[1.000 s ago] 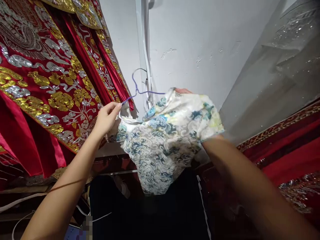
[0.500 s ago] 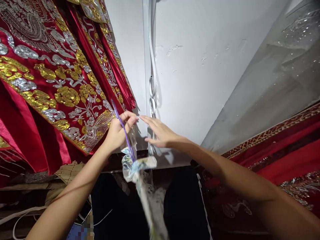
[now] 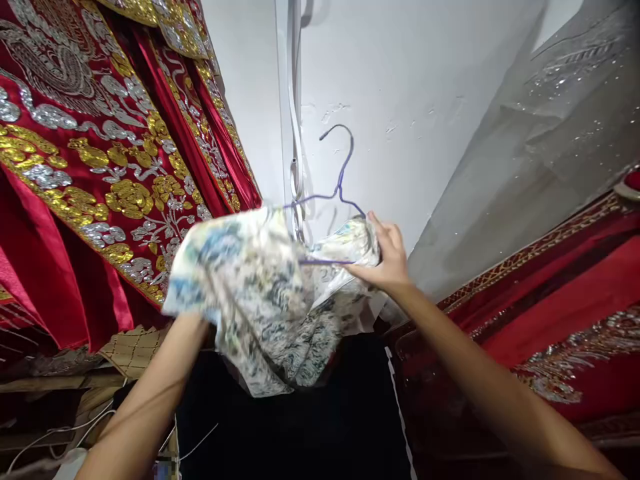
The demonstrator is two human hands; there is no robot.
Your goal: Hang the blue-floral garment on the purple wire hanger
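A purple wire hanger [image 3: 341, 180] is in front of me, its hook upward and tilted a little right. On it hangs a white garment [image 3: 260, 280] with a blue, grey and yellow print, perhaps a shirt. My right hand [image 3: 387, 257] grips the garment's right shoulder together with the hanger's right end. Under the cloth on the left disappears my left hand; only the forearm [image 3: 170, 373] shows, so its fingers are hidden. The garment's left part spreads out over that hand, and its lower part hangs before my dark clothing.
Red garments with gold and silver embroidery [image 3: 130, 193] hang on the left. A white metal rack [image 3: 290, 100] with curled ends stands against the white wall [image 3: 400, 80]. Sheer glittery fabric [image 3: 500, 187] and more red beaded cloth [image 3: 575, 313] are on the right. White cables [image 3: 65, 430] lie lower left.
The hanger and garment have turned to face me and spread out. My right hand, apart from them before, now grips the right shoulder. My left hand has gone behind the cloth.
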